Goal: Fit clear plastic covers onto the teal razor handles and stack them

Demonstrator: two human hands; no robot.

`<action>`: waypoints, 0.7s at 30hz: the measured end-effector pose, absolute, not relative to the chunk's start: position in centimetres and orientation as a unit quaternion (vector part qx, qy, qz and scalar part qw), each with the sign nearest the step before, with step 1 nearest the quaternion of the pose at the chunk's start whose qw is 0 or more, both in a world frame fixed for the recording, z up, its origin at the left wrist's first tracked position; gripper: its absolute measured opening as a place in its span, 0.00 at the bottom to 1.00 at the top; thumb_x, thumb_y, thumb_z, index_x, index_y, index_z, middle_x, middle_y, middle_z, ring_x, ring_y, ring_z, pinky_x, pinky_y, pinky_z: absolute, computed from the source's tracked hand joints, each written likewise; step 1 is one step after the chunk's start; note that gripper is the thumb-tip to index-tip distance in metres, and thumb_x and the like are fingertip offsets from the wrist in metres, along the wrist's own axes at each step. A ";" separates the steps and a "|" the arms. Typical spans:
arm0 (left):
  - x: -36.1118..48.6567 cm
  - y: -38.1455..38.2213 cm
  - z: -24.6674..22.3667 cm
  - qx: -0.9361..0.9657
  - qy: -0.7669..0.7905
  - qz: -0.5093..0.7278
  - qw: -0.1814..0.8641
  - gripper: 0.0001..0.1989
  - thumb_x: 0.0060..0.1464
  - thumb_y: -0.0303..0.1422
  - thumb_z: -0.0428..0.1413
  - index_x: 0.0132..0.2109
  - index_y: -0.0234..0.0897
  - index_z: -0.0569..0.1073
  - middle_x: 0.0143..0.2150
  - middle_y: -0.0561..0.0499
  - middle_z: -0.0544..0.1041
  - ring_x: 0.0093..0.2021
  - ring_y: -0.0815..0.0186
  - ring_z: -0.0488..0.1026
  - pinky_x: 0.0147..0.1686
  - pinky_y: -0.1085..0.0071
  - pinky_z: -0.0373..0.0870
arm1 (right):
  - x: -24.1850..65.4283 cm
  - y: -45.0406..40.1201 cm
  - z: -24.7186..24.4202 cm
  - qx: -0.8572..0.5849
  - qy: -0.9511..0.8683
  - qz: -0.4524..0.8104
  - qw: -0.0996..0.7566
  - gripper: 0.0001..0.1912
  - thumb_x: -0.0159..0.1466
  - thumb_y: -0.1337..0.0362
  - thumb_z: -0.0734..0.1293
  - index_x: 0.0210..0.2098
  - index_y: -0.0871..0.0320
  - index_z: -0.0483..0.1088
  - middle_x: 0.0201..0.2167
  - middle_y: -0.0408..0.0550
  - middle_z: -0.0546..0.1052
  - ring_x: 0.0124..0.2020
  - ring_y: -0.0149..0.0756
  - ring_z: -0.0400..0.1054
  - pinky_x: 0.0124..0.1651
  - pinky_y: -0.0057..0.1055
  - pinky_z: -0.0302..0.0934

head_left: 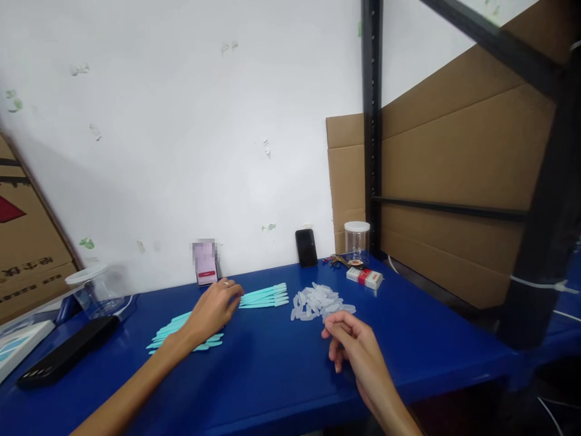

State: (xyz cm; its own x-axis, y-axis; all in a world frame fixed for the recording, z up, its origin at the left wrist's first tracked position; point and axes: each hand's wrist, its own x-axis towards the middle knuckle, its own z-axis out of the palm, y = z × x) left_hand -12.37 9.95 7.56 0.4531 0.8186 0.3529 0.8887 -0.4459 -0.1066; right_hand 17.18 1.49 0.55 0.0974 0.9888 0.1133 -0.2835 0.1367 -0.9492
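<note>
Our right hand [351, 339], fingers curled, is at the near edge of the translucent pieces [318, 301]; our left hand [216, 309] bends between 2 groups of turquoise sticks [267, 297]. We cannot tell if either grips anything. Beyond, 2 phones [306, 248] stand upright.

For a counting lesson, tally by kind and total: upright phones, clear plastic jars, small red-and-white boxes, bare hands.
Upright phones (lit phone, dark phone): 2
Clear plastic jars (left jar, right jar): 2
Small red-and-white box: 1
Bare hands (left hand, right hand): 2
Total: 7
</note>
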 end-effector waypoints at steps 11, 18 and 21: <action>-23.8 0.4 4.7 -0.803 -0.570 -0.093 0.149 0.13 0.64 0.33 0.48 0.51 0.43 0.73 0.50 0.47 0.75 0.50 0.56 0.70 0.52 0.61 0.65 | 17.1 1.3 -0.2 -0.450 -0.467 0.491 0.581 0.18 0.53 0.49 0.73 0.32 0.56 0.73 0.26 0.49 0.76 0.19 0.33 0.64 0.16 0.28 0.55; -24.5 1.3 3.3 -0.821 -0.540 -0.105 0.155 0.14 0.66 0.35 0.45 0.44 0.44 0.76 0.43 0.48 0.76 0.43 0.58 0.70 0.44 0.63 0.64 | 16.9 1.3 -0.1 -0.451 -0.481 0.471 0.586 0.15 0.57 0.50 0.71 0.30 0.56 0.72 0.26 0.46 0.74 0.19 0.31 0.62 0.16 0.25 0.54; -25.2 2.2 2.4 -0.826 -0.529 -0.125 0.150 0.15 0.66 0.36 0.44 0.42 0.44 0.76 0.41 0.48 0.75 0.41 0.58 0.70 0.41 0.64 0.63 | 16.8 1.3 -0.2 -0.476 -0.525 0.436 0.555 0.14 0.60 0.50 0.68 0.32 0.56 0.72 0.27 0.45 0.73 0.18 0.31 0.62 0.16 0.26 0.52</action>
State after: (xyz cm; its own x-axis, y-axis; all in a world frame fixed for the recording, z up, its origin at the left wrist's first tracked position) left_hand -25.16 2.17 2.40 0.4088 0.8364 0.3650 0.9114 -0.3946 -0.1165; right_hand 16.76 1.29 -0.22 0.0689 0.9833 0.1684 0.0158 0.1677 -0.9857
